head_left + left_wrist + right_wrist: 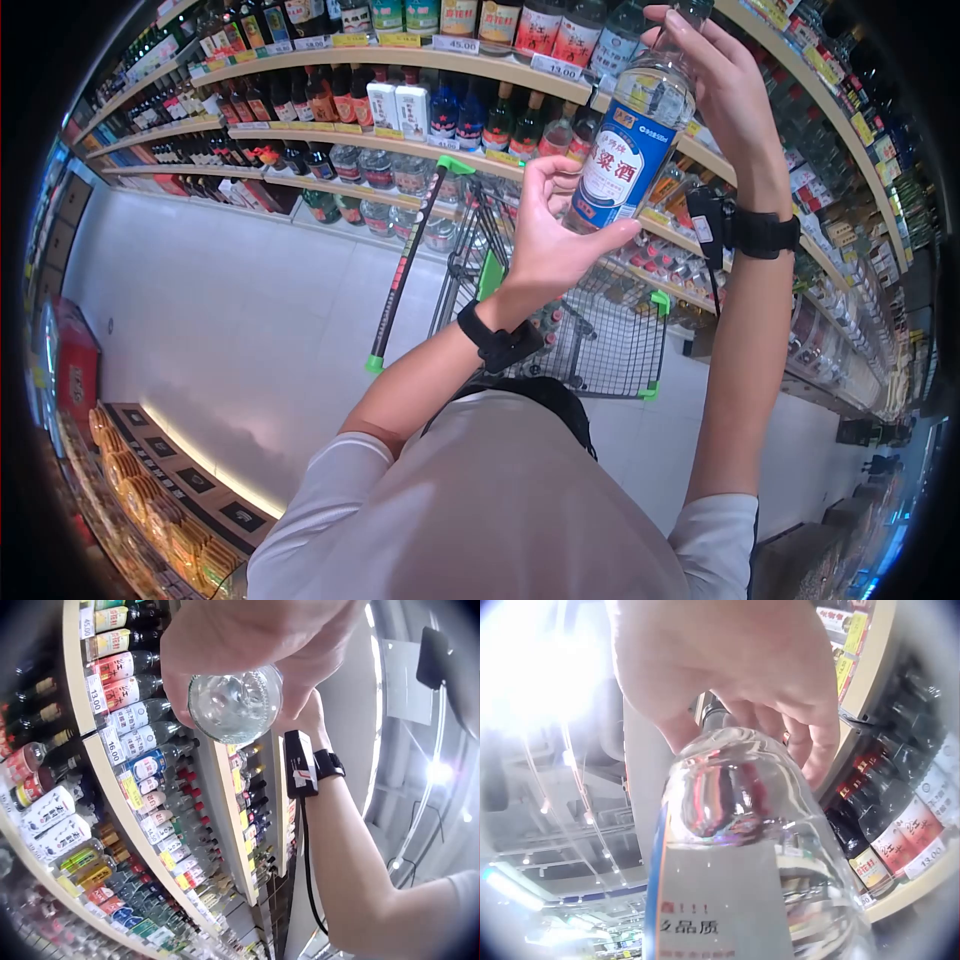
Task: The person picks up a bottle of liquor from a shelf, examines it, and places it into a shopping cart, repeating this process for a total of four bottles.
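Observation:
A clear glass liquor bottle (622, 168) with a blue and white label is held up, tilted, before the shelves. My left hand (558, 238) grips it low down, thumb on one side and fingers on the other. Up at the neck, my right hand (728, 88) holds the bottle from above. The left wrist view looks at the round glass base (234, 709) with the left hand (262, 630) around it. In the right wrist view, the right hand (727, 667) curls about the neck, and the back of the label (720, 900) shows through the glass.
A shopping cart (625, 345) with a green-tipped handle (405, 265) stands below my arms, some bottles inside. Curved shelves (410, 57) of bottles and price tags run ahead and to the right. A display of yellow-lidded goods (150, 495) is at lower left.

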Demonstrator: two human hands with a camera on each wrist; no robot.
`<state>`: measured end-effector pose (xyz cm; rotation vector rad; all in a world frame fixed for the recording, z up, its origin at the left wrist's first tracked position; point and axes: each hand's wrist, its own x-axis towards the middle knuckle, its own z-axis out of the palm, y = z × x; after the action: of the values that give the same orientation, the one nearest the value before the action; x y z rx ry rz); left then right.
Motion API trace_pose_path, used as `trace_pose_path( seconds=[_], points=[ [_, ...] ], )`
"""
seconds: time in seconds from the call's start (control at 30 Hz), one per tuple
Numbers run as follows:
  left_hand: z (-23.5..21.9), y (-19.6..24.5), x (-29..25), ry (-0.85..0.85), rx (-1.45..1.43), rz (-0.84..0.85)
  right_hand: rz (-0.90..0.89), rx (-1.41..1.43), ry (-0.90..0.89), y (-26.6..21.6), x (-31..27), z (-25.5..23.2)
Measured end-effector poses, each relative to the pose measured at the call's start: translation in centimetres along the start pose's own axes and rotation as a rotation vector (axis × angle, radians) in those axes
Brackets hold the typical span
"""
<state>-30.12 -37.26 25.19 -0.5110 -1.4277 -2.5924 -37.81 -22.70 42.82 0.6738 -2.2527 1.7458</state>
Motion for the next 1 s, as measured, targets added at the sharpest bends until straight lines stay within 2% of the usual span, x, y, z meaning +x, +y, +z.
trace_pose_path(
  seconds=[0.07, 0.17, 0.2, 0.23, 0.27, 0.37, 0.4, 0.5, 0.6, 0.63, 0.73, 0.8, 0.93, 1.0],
  points=[
    [-0.1, -1.5, -0.6, 0.007, 0.080, 0.021, 0.110, -0.138, 0.101, -0.2, -1.1, -0.1],
    [-0.6, -4.1, -2.1, 0.003, 0.138, -0.049, 0.059, -0.303, -0.013, 4.2, -2.6, -3.2],
    [-1.0, -5.2, -2.8, -0.009, 0.165, -0.090, 0.101, -0.311, -0.059, 5.3, -3.2, -4.0],
    [-1.5, -6.5, -3.2, -0.023, 0.192, -0.125, 0.045, -0.372, -0.112, 5.4, -4.4, -3.3],
    [-2.1, -7.9, -3.9, -0.056, 0.142, -0.116, 0.093, -0.401, -0.057, 6.0, -5.8, -2.7],
    [-4.6, -10.4, -4.8, -0.208, 0.161, -0.340, 0.264, -0.346, 0.080, 10.1, -10.4, -1.8],
    [-6.0, -11.0, -5.0, -0.300, 0.480, -0.175, 0.301, -0.313, 0.078, 11.6, -12.1, -1.7],
    [-10.4, -13.6, -7.1, -0.164, 0.362, -0.472, 0.352, -0.327, 0.068, 15.3, -17.0, -1.5],
    [-14.5, -14.4, -9.4, -0.063, 0.315, -0.635, 0.409, -0.445, 0.113, 19.2, -22.0, -0.9],
    [-15.4, -13.9, -9.8, -0.046, 0.342, -0.661, 0.406, -0.515, 0.110, 21.0, -23.6, -0.7],
    [-17.8, -13.0, -10.9, 0.011, 0.395, -0.711, 0.602, -0.538, 0.049, 25.3, -28.2, 0.1],
    [-19.4, -13.1, -11.6, 0.063, 0.401, -0.692, 0.604, -0.595, -0.045, 28.8, -31.1, 0.3],
    [-19.1, -11.7, -11.4, 0.090, 0.417, -0.750, 0.639, -0.705, -0.277, 35.7, -35.8, 1.4],
    [-18.9, -11.6, -11.2, 0.082, 0.433, -0.745, 0.728, -0.733, -0.352, 39.6, -38.0, 2.2]
  ],
)
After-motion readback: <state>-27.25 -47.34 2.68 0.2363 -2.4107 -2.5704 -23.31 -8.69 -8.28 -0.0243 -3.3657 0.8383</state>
